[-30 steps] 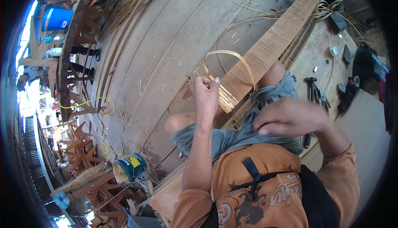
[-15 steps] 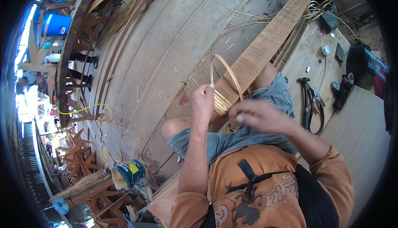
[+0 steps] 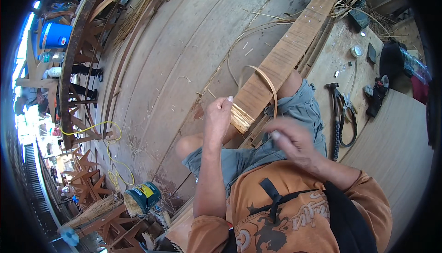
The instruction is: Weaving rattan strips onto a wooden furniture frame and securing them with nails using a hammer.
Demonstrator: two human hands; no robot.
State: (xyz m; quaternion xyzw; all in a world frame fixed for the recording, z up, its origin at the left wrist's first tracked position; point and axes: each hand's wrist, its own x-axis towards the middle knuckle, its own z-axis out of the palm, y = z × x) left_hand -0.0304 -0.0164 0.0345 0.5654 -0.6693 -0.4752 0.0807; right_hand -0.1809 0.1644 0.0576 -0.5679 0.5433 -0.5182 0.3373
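As my blurred right hand point(image 3: 294, 141) draws back toward me, hold unclear, strip loop point(image 3: 274, 92) still arches up, unflattened; left hand point(image 3: 217, 116) grips pale strip bundle point(image 3: 241, 118) at near end of plank point(image 3: 286, 55).

Soft daylight, washed-out glare at far left, motion-blurred right hand point(image 3: 295, 141), dark curved fisheye edges

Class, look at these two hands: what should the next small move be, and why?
Probably the right hand should draw the pale strip snug: it arches in a loose loop, one side close to that hand. The left hand grips the bundle of strips, which should steady the pull. Blur hides whether the right hand holds the strip.
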